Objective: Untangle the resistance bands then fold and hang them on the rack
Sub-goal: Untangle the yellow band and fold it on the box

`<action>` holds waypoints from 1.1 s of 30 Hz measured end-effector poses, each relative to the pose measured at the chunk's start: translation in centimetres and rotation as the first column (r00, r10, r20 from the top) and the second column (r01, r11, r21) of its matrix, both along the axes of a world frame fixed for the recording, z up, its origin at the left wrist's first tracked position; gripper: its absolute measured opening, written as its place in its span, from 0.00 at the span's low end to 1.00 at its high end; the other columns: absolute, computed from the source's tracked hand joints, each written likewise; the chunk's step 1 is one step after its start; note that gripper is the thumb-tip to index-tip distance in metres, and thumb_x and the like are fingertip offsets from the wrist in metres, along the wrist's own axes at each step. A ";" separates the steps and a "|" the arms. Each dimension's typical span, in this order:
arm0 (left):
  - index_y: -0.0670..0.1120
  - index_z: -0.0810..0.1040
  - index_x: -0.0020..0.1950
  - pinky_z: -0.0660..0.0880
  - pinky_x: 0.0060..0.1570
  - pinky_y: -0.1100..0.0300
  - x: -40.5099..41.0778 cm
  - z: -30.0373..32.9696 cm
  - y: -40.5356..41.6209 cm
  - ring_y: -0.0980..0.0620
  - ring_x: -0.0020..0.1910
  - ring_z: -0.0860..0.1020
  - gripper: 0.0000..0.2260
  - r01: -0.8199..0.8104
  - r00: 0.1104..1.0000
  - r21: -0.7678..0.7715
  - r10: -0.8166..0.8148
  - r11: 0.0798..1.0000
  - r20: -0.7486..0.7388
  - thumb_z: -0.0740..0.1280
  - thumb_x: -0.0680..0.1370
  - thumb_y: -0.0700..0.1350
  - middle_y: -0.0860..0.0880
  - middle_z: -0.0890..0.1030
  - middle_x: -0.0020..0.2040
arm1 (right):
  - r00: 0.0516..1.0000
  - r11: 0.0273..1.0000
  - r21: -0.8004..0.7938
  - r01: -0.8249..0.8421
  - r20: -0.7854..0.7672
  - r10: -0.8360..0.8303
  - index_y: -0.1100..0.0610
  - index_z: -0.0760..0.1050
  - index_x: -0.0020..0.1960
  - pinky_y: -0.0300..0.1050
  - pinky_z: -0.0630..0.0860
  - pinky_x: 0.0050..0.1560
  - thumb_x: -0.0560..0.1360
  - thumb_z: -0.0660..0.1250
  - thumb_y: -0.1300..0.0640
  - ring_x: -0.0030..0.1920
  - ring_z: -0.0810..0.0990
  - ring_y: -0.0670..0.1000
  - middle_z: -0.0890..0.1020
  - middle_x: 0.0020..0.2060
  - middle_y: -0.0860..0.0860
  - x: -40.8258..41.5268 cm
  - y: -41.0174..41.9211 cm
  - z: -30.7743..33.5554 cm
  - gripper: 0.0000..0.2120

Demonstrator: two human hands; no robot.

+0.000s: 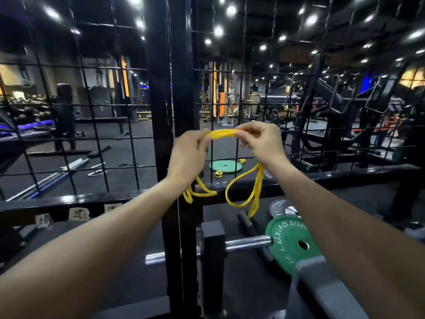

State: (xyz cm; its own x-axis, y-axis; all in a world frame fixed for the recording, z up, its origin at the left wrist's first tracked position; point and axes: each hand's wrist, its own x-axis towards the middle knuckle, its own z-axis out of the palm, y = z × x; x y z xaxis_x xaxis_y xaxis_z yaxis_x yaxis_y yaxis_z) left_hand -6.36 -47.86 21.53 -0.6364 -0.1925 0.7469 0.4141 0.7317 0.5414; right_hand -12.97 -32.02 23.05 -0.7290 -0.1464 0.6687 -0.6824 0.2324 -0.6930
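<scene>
Both hands up in front of the wire rack (96, 143), left hand (187, 155) and right hand (261, 141) each pinching the yellow band (222, 134), short bit stretched between them, loops dangling at 6 o'clock, green plate (291, 246) at 5 o'clock

Your left hand (187, 153) and right hand (261, 140) pinch the yellow resistance band (222, 134). Its loops hang before the black wire rack (161, 88).

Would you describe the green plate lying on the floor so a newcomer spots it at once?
Look through the black wire grid, just below the two raised hands. The green plate lies flat on the dark floor, unlike the other green plate, which stands upright on a chrome peg.
</scene>
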 end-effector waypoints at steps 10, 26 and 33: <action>0.43 0.81 0.51 0.68 0.36 0.71 -1.6 6.7 2.2 0.55 0.36 0.75 0.10 -0.030 0.979 0.041 0.037 0.999 -0.199 0.59 0.81 0.42 0.53 0.76 0.36 | 0.987 0.996 -0.077 0.044 -0.152 -0.055 0.63 0.80 0.49 0.35 0.78 0.36 0.74 0.68 0.62 0.30 0.78 0.42 0.80 0.35 0.50 -0.1 0.9 6.9 0.06; 0.44 0.73 0.51 0.74 0.37 0.57 -5.5 2.8 3.5 0.48 0.42 0.78 0.05 -0.151 0.989 0.313 0.145 0.938 0.042 0.58 0.80 0.40 0.45 0.79 0.46 | 0.976 0.979 0.017 0.205 -0.076 -0.203 0.57 0.79 0.45 0.41 0.78 0.41 0.74 0.69 0.59 0.34 0.82 0.48 0.82 0.35 0.50 -3.2 -0.6 4.6 0.02; 0.49 0.73 0.44 0.71 0.28 0.71 -5.1 0.7 4.5 0.57 0.33 0.77 0.05 0.055 0.995 0.540 -0.090 0.840 0.038 0.61 0.80 0.41 0.48 0.82 0.44 | 0.999 0.999 -0.039 0.024 0.029 -0.023 0.53 0.70 0.68 0.42 0.77 0.45 0.80 0.59 0.60 0.36 0.78 0.44 0.80 0.45 0.49 -2.7 0.2 1.9 0.17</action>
